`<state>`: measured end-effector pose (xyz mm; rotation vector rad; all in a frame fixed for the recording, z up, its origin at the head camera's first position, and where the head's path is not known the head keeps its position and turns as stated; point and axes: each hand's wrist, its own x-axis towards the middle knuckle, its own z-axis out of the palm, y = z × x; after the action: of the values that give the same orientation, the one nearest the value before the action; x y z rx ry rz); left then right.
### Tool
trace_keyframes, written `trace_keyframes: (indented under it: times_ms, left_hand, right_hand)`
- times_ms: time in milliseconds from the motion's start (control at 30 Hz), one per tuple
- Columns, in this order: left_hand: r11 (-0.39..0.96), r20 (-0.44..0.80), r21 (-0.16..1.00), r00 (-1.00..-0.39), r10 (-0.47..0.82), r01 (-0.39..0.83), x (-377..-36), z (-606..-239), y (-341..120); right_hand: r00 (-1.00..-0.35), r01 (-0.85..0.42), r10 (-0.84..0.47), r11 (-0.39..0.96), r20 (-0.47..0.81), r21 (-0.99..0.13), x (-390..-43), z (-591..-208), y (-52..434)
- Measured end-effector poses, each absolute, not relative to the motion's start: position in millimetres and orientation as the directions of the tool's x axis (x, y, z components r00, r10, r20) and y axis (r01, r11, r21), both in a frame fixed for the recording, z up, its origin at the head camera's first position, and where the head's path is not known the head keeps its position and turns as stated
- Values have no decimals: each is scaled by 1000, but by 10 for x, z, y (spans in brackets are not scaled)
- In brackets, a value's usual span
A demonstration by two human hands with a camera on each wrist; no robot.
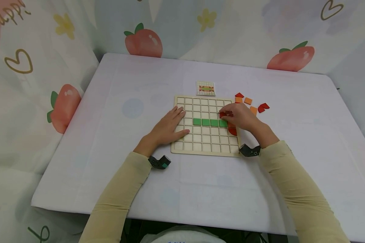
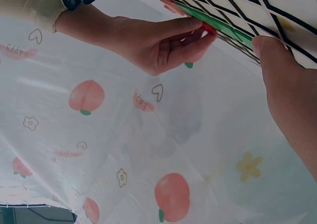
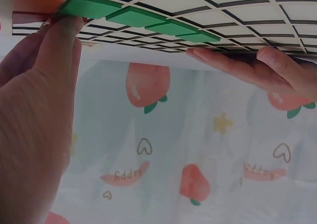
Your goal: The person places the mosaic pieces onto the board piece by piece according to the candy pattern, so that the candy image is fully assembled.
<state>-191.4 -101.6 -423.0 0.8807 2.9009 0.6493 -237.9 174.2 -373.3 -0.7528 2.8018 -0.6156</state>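
While pinching: right hand (image 1: 241, 118), red tile (image 1: 224, 115).

Head view high above grid board (image 1: 205, 125), wrist views close, sharing it

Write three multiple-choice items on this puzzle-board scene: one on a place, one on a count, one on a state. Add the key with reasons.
1. Where does the small pattern card lie?
A. beyond the grid board's far edge
B. under the left hand
C. at the table's near edge

2. How many green tiles sit in a row on the grid board?
A. two
B. four
C. seven

3. What is the left hand doing?
A. pinching an orange tile
B. raised off the table
C. resting flat on the board

Key: 1 A, the card lies just past the board's far edge. 2 B, four green squares fill one row. 3 C, its fingers lie straight on the board while the right hand pinches a red piece.
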Motion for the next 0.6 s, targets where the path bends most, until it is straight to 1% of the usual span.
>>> trace_keyframes:
  times_ms: [367,600]
  left_hand:
    - [748,82,404,-835,544,527,-1914,-4230,-1016]
    - [754,76,394,-836,543,526,-1926,-4240,-1018]
  right_hand:
    - [-840,-463,-539,766,-54,-446,-2385,-3743,1750]
    - [-845,-454,-532,772,-59,-445,-2375,-3737,1731]
